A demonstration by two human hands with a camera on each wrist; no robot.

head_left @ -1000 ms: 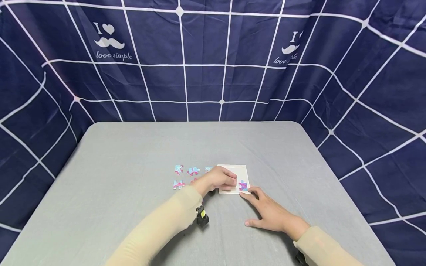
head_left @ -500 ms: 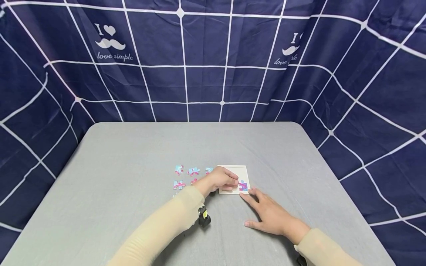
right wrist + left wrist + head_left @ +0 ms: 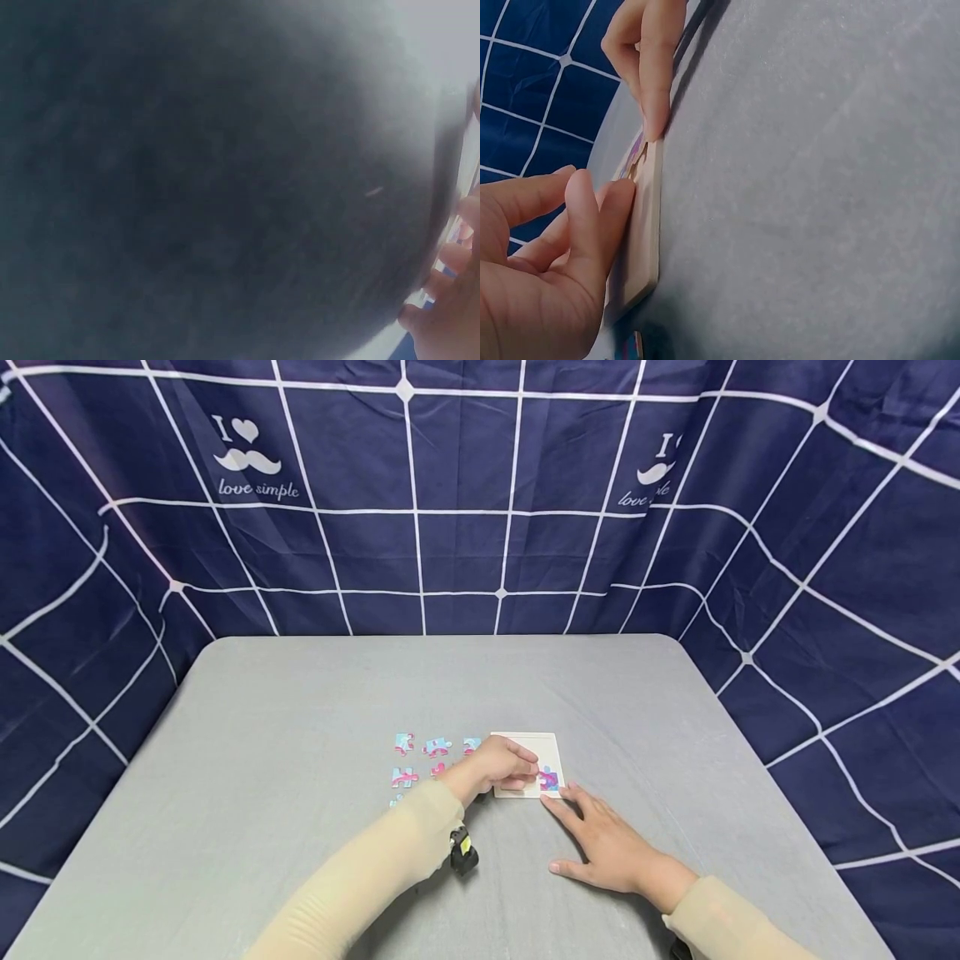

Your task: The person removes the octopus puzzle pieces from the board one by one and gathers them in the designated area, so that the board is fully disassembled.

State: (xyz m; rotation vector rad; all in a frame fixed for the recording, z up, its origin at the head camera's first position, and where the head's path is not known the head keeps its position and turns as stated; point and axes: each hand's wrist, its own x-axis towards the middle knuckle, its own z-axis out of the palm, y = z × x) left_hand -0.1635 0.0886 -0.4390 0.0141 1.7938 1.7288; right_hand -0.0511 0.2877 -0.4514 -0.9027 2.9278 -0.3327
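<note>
A square pale wooden puzzle tray [image 3: 544,748] lies on the table, with a purple and blue jigsaw piece [image 3: 551,780] in its near right corner. My left hand [image 3: 504,762] reaches over the tray from the left, its fingertips right at the piece's left edge. In the left wrist view, one fingertip [image 3: 621,187] of this hand meets the piece, while thumb and index finger stand close together with nothing visible between them. My right hand [image 3: 611,843] lies spread at the near right corner, its fingertips touching the tray's rim.
Several loose jigsaw pieces, among them a light blue and pink one [image 3: 437,747] and a pink one [image 3: 403,777], lie in rows left of the tray. My left forearm [image 3: 375,860] hides part of them. A dark blue gridded curtain [image 3: 457,552] surrounds the grey table [image 3: 300,693].
My left fingertips have shifted slightly right, up to the piece in the tray. The right hand has stayed at the tray's corner.
</note>
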